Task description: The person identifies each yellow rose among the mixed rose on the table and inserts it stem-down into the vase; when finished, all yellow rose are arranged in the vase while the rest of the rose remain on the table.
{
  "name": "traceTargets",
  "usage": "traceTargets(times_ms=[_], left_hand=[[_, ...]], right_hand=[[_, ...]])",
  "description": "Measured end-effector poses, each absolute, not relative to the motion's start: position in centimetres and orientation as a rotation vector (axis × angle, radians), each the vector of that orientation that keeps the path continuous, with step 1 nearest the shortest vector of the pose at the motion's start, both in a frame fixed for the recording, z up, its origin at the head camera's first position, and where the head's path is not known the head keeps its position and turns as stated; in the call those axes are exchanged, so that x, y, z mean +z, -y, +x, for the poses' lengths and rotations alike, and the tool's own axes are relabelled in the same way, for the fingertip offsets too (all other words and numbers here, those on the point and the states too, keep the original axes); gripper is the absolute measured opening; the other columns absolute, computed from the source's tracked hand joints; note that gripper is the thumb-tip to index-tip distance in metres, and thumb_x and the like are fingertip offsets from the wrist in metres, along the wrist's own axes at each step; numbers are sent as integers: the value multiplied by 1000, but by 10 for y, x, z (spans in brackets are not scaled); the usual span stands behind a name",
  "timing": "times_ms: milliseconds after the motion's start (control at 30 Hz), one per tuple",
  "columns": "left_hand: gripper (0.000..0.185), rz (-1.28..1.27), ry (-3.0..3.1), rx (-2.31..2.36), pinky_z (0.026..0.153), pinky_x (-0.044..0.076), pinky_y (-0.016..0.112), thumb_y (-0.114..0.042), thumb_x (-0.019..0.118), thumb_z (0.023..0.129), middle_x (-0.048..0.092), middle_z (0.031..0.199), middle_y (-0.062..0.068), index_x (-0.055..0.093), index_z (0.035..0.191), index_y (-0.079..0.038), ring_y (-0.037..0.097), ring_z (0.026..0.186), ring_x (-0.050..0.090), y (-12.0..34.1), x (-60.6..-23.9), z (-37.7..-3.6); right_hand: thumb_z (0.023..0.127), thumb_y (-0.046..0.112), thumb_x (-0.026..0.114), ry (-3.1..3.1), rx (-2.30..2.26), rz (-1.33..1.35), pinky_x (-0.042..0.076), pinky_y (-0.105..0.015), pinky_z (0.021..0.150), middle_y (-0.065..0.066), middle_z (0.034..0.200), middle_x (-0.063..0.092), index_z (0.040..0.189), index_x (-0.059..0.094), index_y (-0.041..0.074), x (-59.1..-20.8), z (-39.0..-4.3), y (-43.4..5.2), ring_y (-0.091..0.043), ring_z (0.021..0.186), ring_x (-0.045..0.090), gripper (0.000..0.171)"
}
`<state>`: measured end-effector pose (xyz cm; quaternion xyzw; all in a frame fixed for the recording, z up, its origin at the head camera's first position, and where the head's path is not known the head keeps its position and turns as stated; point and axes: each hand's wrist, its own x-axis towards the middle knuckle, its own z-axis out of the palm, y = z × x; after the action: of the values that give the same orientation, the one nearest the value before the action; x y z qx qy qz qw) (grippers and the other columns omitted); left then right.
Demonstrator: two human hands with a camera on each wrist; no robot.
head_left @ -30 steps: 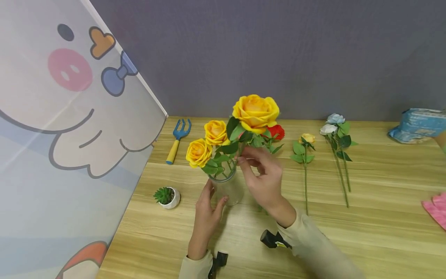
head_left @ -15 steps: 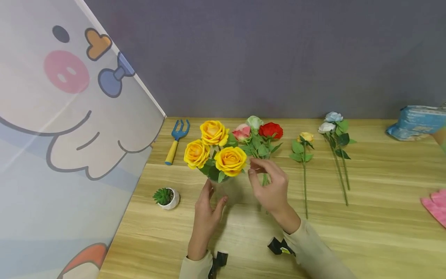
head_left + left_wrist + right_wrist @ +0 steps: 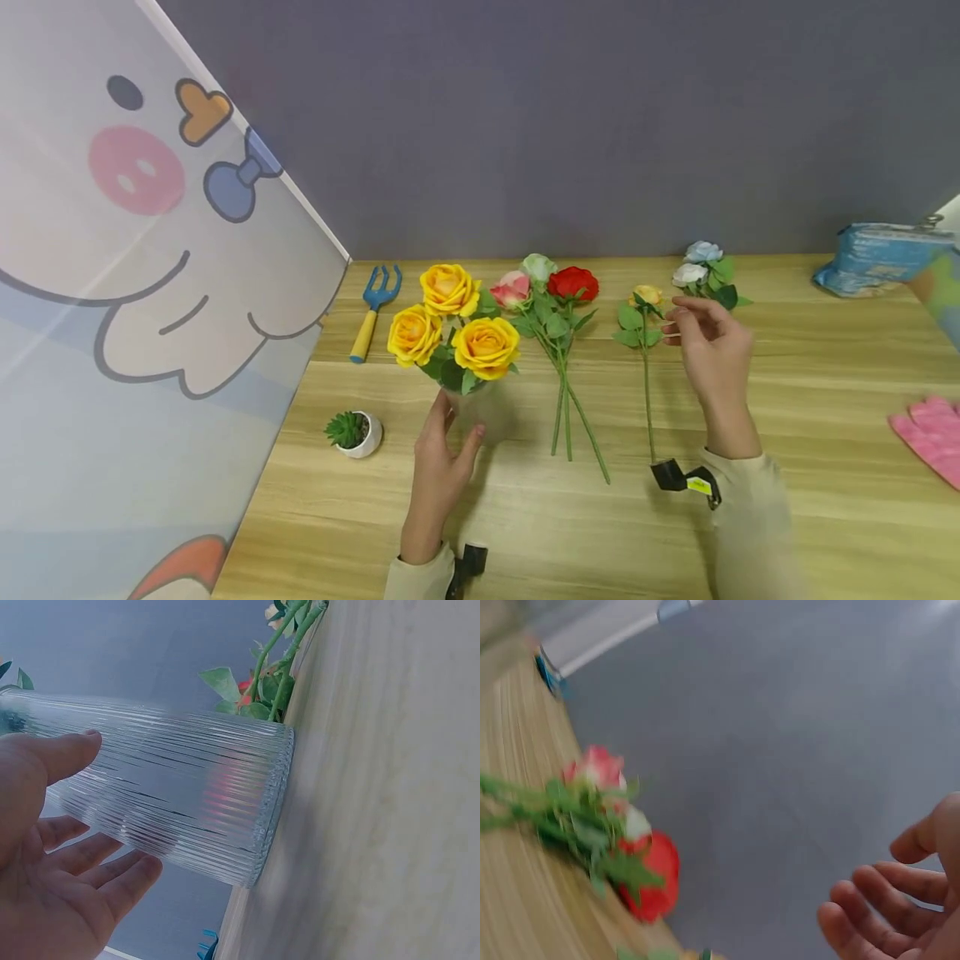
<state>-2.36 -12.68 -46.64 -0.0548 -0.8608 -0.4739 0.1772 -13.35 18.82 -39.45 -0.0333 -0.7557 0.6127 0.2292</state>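
Observation:
My left hand (image 3: 441, 454) holds a clear ribbed glass vase (image 3: 180, 780), thumb on one side and fingers curved round the other. Three large yellow roses (image 3: 486, 346) stand in it, their blooms and leaves covering its mouth in the head view. The vase base meets the wooden table in the left wrist view. My right hand (image 3: 716, 358) is in the air with loosely bent fingers and nothing in them. It is nearest to a single small yellow rose (image 3: 647, 295) lying on the table, and overlaps the stems of a white rose (image 3: 688, 275) and a light blue rose (image 3: 703, 252).
Between the hands lie a red rose (image 3: 573, 284), a pink rose (image 3: 512, 290) and a pale green rose (image 3: 539, 267). To the left are a blue hand fork (image 3: 372, 312) and a potted succulent (image 3: 356, 433). A blue bag (image 3: 877, 258) and pink gloves (image 3: 933, 433) lie at right.
The third yellow rose has gone down into the vase and my right hand has let go of it. That hand has moved right, towards the other roses. My left hand stays at the vase.

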Motion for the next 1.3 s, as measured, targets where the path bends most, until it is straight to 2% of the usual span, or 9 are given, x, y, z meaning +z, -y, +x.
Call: traceTargets(times_ms=[100,200,367,500,833,1300], left_hand=[[68,-151,2432,-1349,106,52,55,2,74,93,48,148,34,37,149,16,47,135,52,127,-466,-25],[68,-147,2431,-1357,106,52,55,2,73,93,48,148,33,38,149,16,47,135,52,127,-466,-25],[68,-126,2433,-1377,106,52,55,3,73,92,49,148,34,37,149,16,47,135,52,126,-467,-24],[69,-110,2441,-1390,107,51,55,2,73,93,48,149,33,37,150,15,47,136,52,126,-468,-23],[69,-118,2442,-1392,108,51,55,1,72,94,47,151,32,36,151,13,47,137,50,127,-469,-24],[68,-144,2432,-1382,106,51,57,2,72,94,46,152,32,36,151,13,47,137,50,128,-469,-23]], right_hand=[[104,5,55,2199,1719,-162,60,-13,61,20,77,66,116,70,-7,-401,-140,-205,2,64,67,23],[108,14,51,2354,1772,-195,62,-16,64,20,80,66,128,63,-13,-408,-144,-217,3,68,67,35],[111,23,44,2539,1855,-213,65,-23,70,11,89,67,139,53,-16,-420,-148,-229,0,75,69,49],[111,24,40,2602,1924,-226,66,-25,73,5,93,68,141,49,-18,-432,-152,-234,-2,76,70,52],[112,22,36,2591,2330,-305,66,-26,77,6,91,71,147,32,-24,-456,-165,-245,-5,79,73,58],[113,17,33,2598,2429,-306,65,-24,77,8,88,72,145,34,-25,-465,-168,-238,-4,78,74,53]])
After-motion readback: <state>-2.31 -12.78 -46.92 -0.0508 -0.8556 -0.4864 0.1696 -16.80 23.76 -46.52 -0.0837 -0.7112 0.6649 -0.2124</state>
